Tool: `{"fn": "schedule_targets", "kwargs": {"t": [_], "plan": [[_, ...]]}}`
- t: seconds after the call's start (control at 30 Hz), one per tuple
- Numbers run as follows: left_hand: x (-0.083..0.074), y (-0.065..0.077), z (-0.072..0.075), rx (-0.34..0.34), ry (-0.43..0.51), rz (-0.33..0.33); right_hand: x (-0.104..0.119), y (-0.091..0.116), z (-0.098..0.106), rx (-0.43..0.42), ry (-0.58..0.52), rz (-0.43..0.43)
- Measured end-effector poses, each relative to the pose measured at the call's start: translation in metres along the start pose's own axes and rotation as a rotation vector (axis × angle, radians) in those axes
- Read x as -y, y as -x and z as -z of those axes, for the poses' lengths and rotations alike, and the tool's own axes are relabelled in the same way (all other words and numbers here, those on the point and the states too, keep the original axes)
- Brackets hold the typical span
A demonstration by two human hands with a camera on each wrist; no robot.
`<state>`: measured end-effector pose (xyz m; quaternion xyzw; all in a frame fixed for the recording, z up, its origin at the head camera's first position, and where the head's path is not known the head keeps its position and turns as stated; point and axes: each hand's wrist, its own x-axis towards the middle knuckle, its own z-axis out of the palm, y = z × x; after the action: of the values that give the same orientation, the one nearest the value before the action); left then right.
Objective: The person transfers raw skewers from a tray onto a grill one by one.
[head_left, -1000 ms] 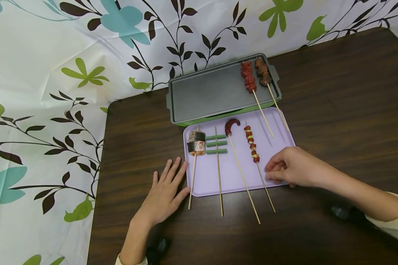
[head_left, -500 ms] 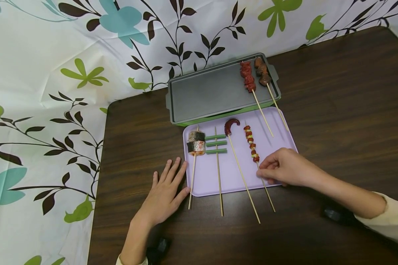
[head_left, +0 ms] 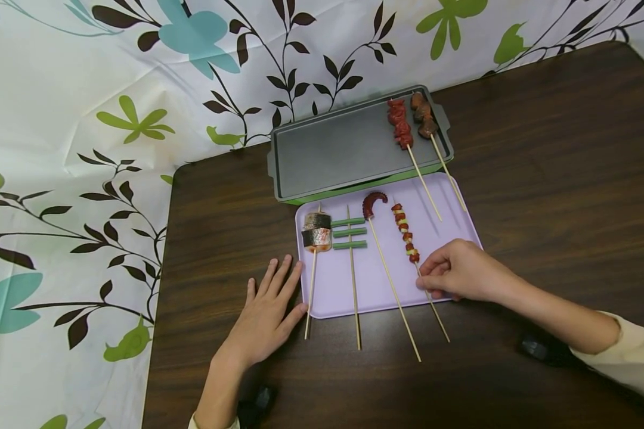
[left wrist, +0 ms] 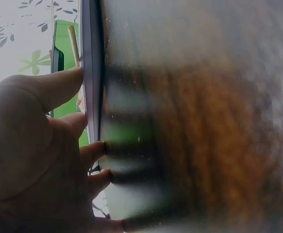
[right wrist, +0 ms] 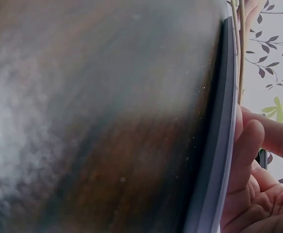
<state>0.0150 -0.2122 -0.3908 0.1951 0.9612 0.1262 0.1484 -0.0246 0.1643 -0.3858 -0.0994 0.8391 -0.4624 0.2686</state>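
My right hand [head_left: 458,271] pinches the stick of a skewer with small red and pale yellow-green pieces [head_left: 405,233], over the right part of a lavender tray [head_left: 386,301]. In the right wrist view the curled fingers [right wrist: 250,141] sit at the tray's edge beside the sticks. My left hand [head_left: 268,310] lies with fingers spread on the table, fingertips at the tray's left edge. Also on the tray are a tentacle skewer [head_left: 372,205], a skewer with three green stalks [head_left: 350,232] and one with dark-wrapped rolls [head_left: 317,231].
Behind the tray stands a grey griddle [head_left: 327,152] with a green base. A red meat skewer [head_left: 400,124] and a brown meat skewer [head_left: 424,116] lie at its right end, their sticks reaching over the tray. A patterned cloth [head_left: 155,71] borders the dark wooden table [head_left: 547,155].
My right hand has moved left onto the red and yellow-green skewer and taken hold of its stick, which has shifted slightly. The left hand stays put.
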Motion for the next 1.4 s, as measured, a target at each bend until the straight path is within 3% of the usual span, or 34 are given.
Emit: {"fn": "schedule_targets", "kwargs": {"t": [0.2,0.57,0.9,1.4], "plan": [[0.001,-0.001,-0.001,-0.003,-0.003,-0.006,-0.004,0.001,0.003,0.025,-0.084,-0.021],[0.002,-0.001,-0.002,-0.004,-0.008,-0.008,-0.003,0.007,0.002,0.003,-0.111,-0.025],[0.001,-0.002,0.0,0.005,-0.003,-0.009,-0.001,0.013,0.003,0.064,-0.24,-0.029],[0.001,-0.001,0.0,0.009,-0.006,-0.001,0.019,0.016,0.007,0.081,-0.306,0.062]]}}
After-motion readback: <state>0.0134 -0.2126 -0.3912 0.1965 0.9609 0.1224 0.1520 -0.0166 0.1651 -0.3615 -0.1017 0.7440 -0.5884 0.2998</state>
